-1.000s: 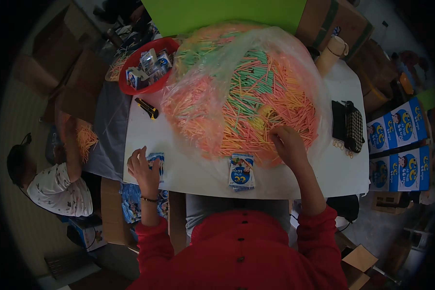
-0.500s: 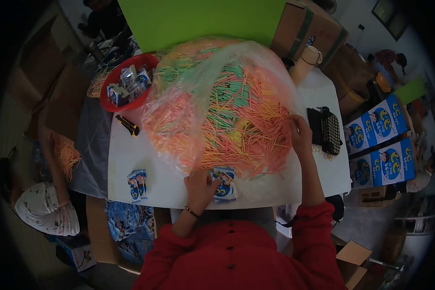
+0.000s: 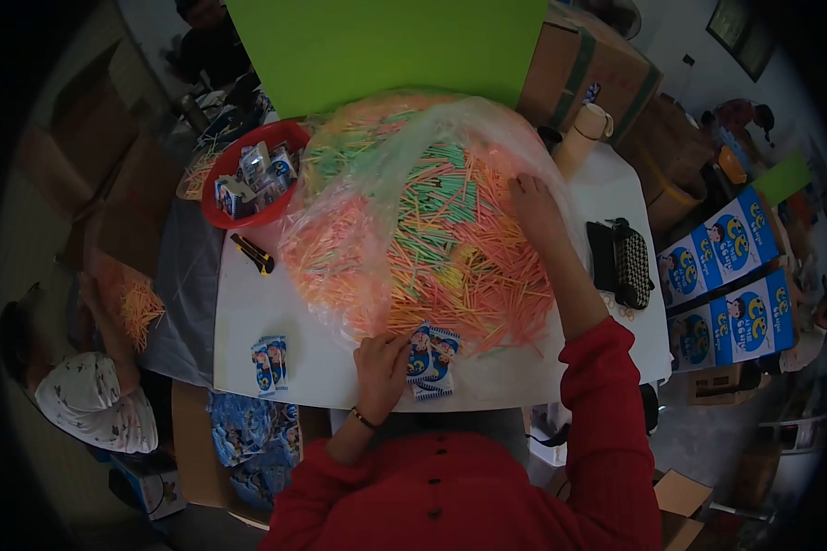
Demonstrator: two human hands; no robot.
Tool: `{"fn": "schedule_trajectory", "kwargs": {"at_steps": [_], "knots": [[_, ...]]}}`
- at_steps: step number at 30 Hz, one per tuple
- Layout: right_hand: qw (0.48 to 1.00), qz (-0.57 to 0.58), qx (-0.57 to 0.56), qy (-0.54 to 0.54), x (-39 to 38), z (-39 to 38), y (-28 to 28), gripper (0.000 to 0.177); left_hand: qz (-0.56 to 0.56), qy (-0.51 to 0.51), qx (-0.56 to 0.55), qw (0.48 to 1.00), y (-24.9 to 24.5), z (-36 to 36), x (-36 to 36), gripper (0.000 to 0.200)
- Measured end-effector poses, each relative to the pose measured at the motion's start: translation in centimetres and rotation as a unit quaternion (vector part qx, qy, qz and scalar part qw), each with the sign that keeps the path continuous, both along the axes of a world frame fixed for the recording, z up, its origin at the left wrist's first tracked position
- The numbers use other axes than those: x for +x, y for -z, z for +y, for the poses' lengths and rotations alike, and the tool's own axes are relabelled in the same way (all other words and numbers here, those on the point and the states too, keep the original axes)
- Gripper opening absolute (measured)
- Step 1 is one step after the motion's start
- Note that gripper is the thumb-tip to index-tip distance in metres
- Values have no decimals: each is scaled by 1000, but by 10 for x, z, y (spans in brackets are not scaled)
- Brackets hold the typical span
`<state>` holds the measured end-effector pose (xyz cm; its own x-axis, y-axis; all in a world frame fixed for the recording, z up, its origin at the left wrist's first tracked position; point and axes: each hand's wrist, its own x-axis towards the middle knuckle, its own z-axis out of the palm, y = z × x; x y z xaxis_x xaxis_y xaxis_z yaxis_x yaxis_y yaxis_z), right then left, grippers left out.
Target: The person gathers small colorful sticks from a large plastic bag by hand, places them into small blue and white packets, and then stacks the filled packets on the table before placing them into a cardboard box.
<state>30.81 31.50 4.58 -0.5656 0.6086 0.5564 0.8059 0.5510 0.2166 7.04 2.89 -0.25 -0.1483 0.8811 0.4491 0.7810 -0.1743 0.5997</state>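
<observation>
Beside the near edge of the table, my left hand [image 3: 381, 367] has its fingers closed at the left side of small blue-and-white packets [image 3: 434, 356]; whether it grips one is hard to make out. My right hand [image 3: 535, 209] reaches over the right part of a large heap of pink, green and yellow sticks [image 3: 446, 197], its fingertips down at the sticks and what they hold too small to tell. Clear plastic [image 3: 377, 230] lies around and partly over the heap. More packets [image 3: 269, 365] lie on the table to the left.
A red basin [image 3: 213, 204] of packets and a yellow-black cutter [image 3: 253, 253] are at the left. A bottle [image 3: 583, 138] and a checkered pouch [image 3: 631, 266] stand right. Behind is a green panel [image 3: 386, 46]. A co-worker [image 3: 96, 399] sits left by an open carton [image 3: 193, 441].
My right hand has moved up and left, onto the heap. Beside my left hand, more than one packet now shows where one showed before. The view has shifted slightly.
</observation>
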Motion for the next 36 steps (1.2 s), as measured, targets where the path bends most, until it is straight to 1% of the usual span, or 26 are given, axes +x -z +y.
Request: {"fn": "schedule_trajectory", "kwargs": {"at_steps": [2,3,5,6,8,10,12,13,14,15,16,17,18,19,21,22,23,24,25,27,28,30,31,33,34,36], "knots": [[1000,-27,2,13,-4,10,7,25,-66,37,-45,996,13,2,-9,14],[998,-56,3,28,-6,14,10,23,-64,34,-43,996,13,2,-12,14],[998,-50,-2,26,-8,17,16,22,-90,48,-140,985,12,1,-14,14],[999,-45,-9,27,-6,18,19,20,-90,46,-138,985,14,2,-13,14],[997,-57,-15,39,-1,24,23,19,-41,64,-42,996,18,5,-10,15],[996,-68,-22,52,-1,22,14,18,-18,46,-22,999,3,8,-7,15],[991,30,-105,82,4,12,3,17,2,27,-5,1000,0,8,-9,15],[991,28,-107,80,5,2,-3,17,-178,38,-65,981,4,7,-12,18],[957,204,-205,26,7,-10,-9,15,-352,48,-122,927,7,6,-13,20],[880,371,-295,-28,8,-22,-9,14,-355,46,-122,926,4,6,-14,20],[880,370,-297,-27,9,-38,-3,14,-549,85,-132,821,-1,7,-15,24],[784,485,-380,-74,7,-59,5,16,-716,119,-135,675,-5,9,-16,28],[662,586,-452,-118,4,-80,14,18,-717,116,-136,674,-3,12,-17,28],[660,586,-455,-116,-1,-101,24,18,-729,116,-160,655,1,16,-16,29],[509,693,-503,-87,-11,-137,45,22,-742,110,-186,635,3,19,-12,30],[505,693,-508,-83,-10,-146,58,22,-758,116,-217,604,3,21,-10,30],[532,677,-502,-84,-9,-154,75,22,-773,121,-248,571,3,21,-7,29],[557,660,-497,-85,-12,-161,78,23,-773,113,-252,571,5,21,-3,29],[551,662,-501,-82,-11,-165,79,23,-759,120,-253,587,6,20,1,27],[597,655,-461,-49,-8,-173,72,22,-730,134,-254,621,10,18,6,24],[592,656,-465,-48,-8,-177,68,22,-729,128,-257,622,11,16,6,24],[596,656,-458,-65,-6,-178,56,23,-665,135,-257,688,10,17,6,20],[596,656,-459,-64,-8,-180,47,23,-665,134,-258,688,8,18,5,20],[479,707,-503,-132,-17,-189,30,21,-547,187,-235,782,2,20,5,17],[479,707,-503,-131,-23,-195,24,21,-548,186,-236,781,5,21,6,17],[396,726,-532,-181,-37,-207,13,20,-492,208,-232,813,14,24,7,17]]}}
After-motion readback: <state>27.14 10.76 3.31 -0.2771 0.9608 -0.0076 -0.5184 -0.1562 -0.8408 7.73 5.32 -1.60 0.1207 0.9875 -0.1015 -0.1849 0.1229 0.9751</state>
